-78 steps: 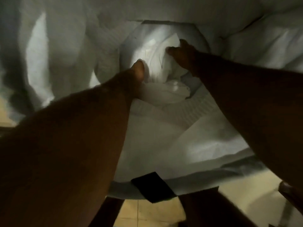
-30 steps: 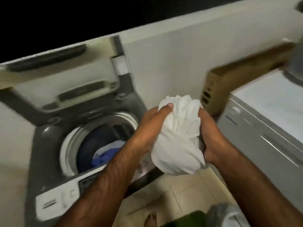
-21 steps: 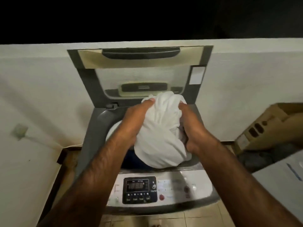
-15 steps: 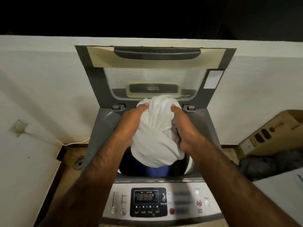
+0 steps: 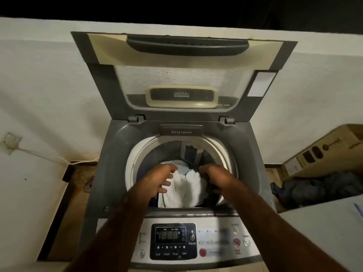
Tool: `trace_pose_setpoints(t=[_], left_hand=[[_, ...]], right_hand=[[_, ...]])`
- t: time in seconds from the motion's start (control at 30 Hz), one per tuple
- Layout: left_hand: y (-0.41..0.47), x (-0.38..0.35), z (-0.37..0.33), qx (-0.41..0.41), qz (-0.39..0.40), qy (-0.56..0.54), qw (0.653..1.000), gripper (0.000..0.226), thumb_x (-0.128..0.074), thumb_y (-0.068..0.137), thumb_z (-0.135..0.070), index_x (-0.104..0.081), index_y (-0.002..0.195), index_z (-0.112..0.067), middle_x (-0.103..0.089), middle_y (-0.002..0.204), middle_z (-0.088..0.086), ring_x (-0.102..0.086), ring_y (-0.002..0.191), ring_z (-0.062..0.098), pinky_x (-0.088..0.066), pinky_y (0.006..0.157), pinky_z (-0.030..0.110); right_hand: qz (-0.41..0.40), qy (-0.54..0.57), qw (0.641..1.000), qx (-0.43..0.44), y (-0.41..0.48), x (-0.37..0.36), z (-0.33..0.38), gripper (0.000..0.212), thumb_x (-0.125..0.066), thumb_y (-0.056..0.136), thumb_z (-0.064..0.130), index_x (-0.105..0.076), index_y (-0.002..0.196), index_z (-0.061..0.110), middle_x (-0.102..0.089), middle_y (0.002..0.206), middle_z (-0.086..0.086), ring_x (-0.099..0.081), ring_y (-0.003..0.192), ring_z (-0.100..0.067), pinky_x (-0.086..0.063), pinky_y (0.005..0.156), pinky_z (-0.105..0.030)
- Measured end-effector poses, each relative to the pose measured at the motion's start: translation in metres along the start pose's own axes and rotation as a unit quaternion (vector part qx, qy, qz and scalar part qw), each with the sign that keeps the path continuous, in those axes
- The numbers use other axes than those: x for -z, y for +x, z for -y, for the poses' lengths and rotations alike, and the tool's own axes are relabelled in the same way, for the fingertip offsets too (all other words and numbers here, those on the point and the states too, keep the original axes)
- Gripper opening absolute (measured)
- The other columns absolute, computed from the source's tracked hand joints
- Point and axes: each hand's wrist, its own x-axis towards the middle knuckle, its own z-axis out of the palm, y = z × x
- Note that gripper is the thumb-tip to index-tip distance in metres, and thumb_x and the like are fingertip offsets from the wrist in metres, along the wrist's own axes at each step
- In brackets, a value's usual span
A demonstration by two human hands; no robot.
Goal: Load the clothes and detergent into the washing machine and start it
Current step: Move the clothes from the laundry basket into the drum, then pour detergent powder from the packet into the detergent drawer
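The grey top-loading washing machine (image 5: pixel 110 173) stands with its lid (image 5: pixel 184 55) raised against the wall. A white cloth bundle (image 5: pixel 184 189) lies in the drum (image 5: pixel 135 163) on top of blue and dark clothes. Both my hands are inside the drum opening. My left hand (image 5: pixel 159 177) rests on the left side of the white cloth with its fingers spread. My right hand (image 5: pixel 214 175) is at the cloth's right side, loosely curled, next to a dark garment. The detergent drawer (image 5: pixel 181 131) at the back rim is closed. The control panel (image 5: pixel 173 240) shows lit digits.
A cardboard box (image 5: pixel 322 154) leans on the wall at the right, with dark clothes (image 5: pixel 314 189) piled below it. A white surface (image 5: pixel 324 232) sits at the near right. A floor drain (image 5: pixel 87 184) and a cable (image 5: pixel 39 154) are at the left.
I carried the white bundle over the machine and lowered it into the drum. My hands have let go and now sit on either side of it.
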Motion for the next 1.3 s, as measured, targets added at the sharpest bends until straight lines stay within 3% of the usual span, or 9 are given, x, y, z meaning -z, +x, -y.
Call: trace_pose_setpoints(t=[0.1, 0.27, 0.4, 0.6, 0.73, 0.87, 1.07, 1.17, 1.3], left_hand=[[-0.003, -0.014, -0.006, -0.015, 0.011, -0.007, 1.0, 0.037, -0.054, 0.1, -0.032, -0.064, 0.131, -0.014, -0.064, 0.134, 0.007, -0.061, 0.12, 0.03, -0.05, 0.101, 0.046], [-0.016, -0.04, -0.01, -0.029, 0.036, -0.107, 0.993, 0.033, -0.051, 0.101, -0.036, -0.067, 0.12, -0.013, -0.069, 0.126, 0.012, -0.067, 0.109, 0.031, -0.056, 0.088, 0.043], [-0.029, -0.05, -0.016, -0.062, 0.013, -0.255, 0.965, 0.036, -0.056, 0.098, -0.035, -0.066, 0.122, -0.01, -0.071, 0.123, 0.015, -0.067, 0.112, 0.035, -0.054, 0.098, 0.049], [-0.006, -0.048, -0.033, -0.084, -0.013, -0.425, 0.901, 0.046, -0.059, 0.095, -0.031, -0.057, 0.135, -0.008, -0.066, 0.132, 0.017, -0.063, 0.122, 0.035, -0.048, 0.107, 0.05], [0.027, -0.043, -0.054, -0.076, -0.02, -0.461, 0.884, 0.056, -0.062, 0.094, -0.028, -0.048, 0.143, -0.005, -0.058, 0.139, 0.018, -0.056, 0.131, 0.037, -0.042, 0.114, 0.048], [0.061, -0.036, -0.072, -0.08, -0.012, -0.476, 0.876, 0.023, -0.06, 0.092, -0.022, -0.063, 0.112, -0.01, -0.053, 0.138, 0.019, -0.053, 0.131, 0.035, -0.043, 0.113, 0.045], [0.099, -0.025, -0.086, -0.081, -0.012, -0.511, 0.855, 0.017, -0.06, 0.09, -0.017, -0.063, 0.103, -0.008, -0.061, 0.12, 0.017, -0.059, 0.11, 0.028, -0.043, 0.099, 0.036], [0.103, -0.023, -0.089, -0.079, -0.005, -0.548, 0.833, 0.017, -0.066, 0.089, -0.014, -0.063, 0.1, -0.002, -0.069, 0.106, 0.018, -0.066, 0.099, 0.029, -0.048, 0.101, 0.035], [0.105, -0.023, -0.089, -0.082, -0.01, -0.533, 0.842, 0.014, -0.066, 0.09, -0.01, -0.063, 0.102, -0.003, -0.07, 0.103, 0.017, -0.069, 0.095, 0.03, -0.054, 0.096, 0.038]], right_hand=[[0.019, 0.017, 0.999, 0.021, -0.005, 0.003, 0.0, 0.039, -0.061, 0.096, 0.033, -0.064, 0.13, 0.015, -0.062, 0.125, -0.007, -0.059, 0.113, -0.028, -0.049, 0.086, -0.039], [0.099, 0.063, 0.991, 0.066, -0.013, 0.013, -0.001, 0.031, -0.055, 0.098, 0.035, -0.066, 0.125, 0.023, -0.069, 0.123, -0.001, -0.065, 0.11, -0.023, -0.053, 0.082, -0.039], [0.141, 0.143, 0.976, 0.084, -0.011, 0.02, 0.006, 0.026, -0.057, 0.095, 0.036, -0.069, 0.115, 0.026, -0.076, 0.117, -0.001, -0.07, 0.107, -0.021, -0.055, 0.073, -0.034], [0.184, 0.323, 0.926, 0.067, 0.015, 0.015, 0.03, 0.014, -0.053, 0.095, 0.027, -0.065, 0.102, 0.022, -0.07, 0.122, -0.004, -0.067, 0.106, -0.02, -0.051, 0.08, -0.035], [0.167, 0.381, 0.909, 0.035, 0.042, 0.0, 0.046, 0.014, -0.055, 0.094, 0.025, -0.063, 0.102, 0.018, -0.063, 0.127, -0.008, -0.064, 0.109, -0.024, -0.05, 0.092, -0.039], [0.156, 0.415, 0.896, 0.015, 0.063, -0.016, 0.06, 0.011, -0.052, 0.094, 0.022, -0.061, 0.095, 0.015, -0.064, 0.118, -0.007, -0.063, 0.111, -0.024, -0.045, 0.107, -0.04], [0.133, 0.5, 0.856, 0.006, 0.095, -0.033, 0.081, 0.011, -0.052, 0.093, 0.018, -0.058, 0.095, 0.009, -0.061, 0.128, -0.017, -0.058, 0.126, -0.027, -0.043, 0.112, -0.043], [0.121, 0.539, 0.833, 0.011, 0.103, -0.038, 0.087, 0.023, -0.057, 0.092, 0.025, -0.063, 0.105, 0.007, -0.064, 0.125, -0.017, -0.061, 0.121, -0.028, -0.045, 0.11, -0.042], [0.108, 0.562, 0.82, 0.021, 0.105, -0.046, 0.088, 0.042, -0.062, 0.09, 0.031, -0.063, 0.124, 0.006, -0.069, 0.111, -0.013, -0.067, 0.109, -0.026, -0.049, 0.106, -0.038]])
